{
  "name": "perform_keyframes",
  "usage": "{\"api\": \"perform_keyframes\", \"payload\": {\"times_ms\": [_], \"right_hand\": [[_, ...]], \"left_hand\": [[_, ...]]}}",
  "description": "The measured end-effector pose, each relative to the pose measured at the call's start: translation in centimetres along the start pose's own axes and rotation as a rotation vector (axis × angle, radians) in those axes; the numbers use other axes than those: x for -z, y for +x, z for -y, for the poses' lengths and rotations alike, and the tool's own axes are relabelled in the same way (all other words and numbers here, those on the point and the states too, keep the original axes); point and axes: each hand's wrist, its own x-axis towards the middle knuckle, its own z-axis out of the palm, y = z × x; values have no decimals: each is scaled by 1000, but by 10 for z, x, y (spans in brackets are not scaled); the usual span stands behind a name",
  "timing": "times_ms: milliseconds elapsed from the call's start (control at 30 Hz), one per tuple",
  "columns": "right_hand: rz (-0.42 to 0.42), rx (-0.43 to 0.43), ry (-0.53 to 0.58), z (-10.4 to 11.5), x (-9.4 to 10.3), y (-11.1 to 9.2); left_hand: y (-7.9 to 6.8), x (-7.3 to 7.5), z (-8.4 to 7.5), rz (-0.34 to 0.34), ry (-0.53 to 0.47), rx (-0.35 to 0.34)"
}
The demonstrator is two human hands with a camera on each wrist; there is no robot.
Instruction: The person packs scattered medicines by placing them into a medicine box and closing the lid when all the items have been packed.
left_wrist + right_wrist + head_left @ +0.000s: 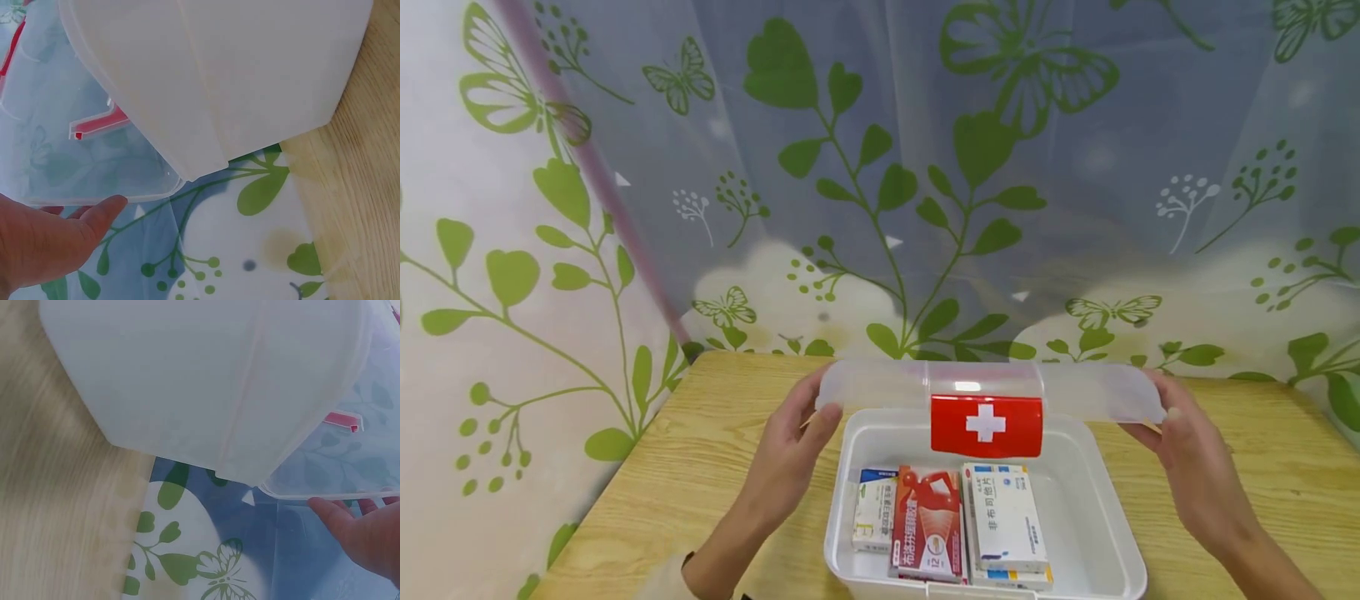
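Note:
A white plastic medicine box [1090, 525] stands on the table, its translucent lid [872, 387] raised at the back edge. On the lid is a red panel with a white cross [947, 425]. My left hand [793, 446] grips the lid's left end, thumb at the rim and fingers behind it. At the opposite end, my right hand [1202, 471] holds the lid the same way. Inside the box lie a red medicine carton [928, 533], a small white-and-blue carton [874, 517] and white cartons [1007, 521] stacked on the right.
The wooden table [722, 425] extends to both sides of the box. Behind it hangs a curtain [865, 208] printed with green leaves and butterflies, close to the table's back edge.

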Motion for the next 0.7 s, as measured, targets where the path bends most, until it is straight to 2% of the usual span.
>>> {"api": "perform_keyframes", "payload": {"times_ms": [67, 167, 300, 400, 500, 600, 700], "right_hand": [[17, 37, -47, -1, 1, -3], [18, 44, -174, 0, 0, -9], [32, 30, -269, -1, 0, -16], [63, 57, -236, -4, 2, -22], [94, 83, -186, -8, 4, -27], [118, 106, -153, -10, 5, -31], [124, 157, -153, -11, 4, -33]], "left_hand": [[-3, -1, 1, 9, -43, 2], [-9, -2, 4, 16, -60, -3], [-19, -2, 9, 9, 44, -64], [-23, -2, 10, 0, 135, -150], [-27, -5, 3, -7, 174, -239], [-30, -7, -6, -4, 184, -309], [-34, -8, -10, 20, 173, -339]]}}
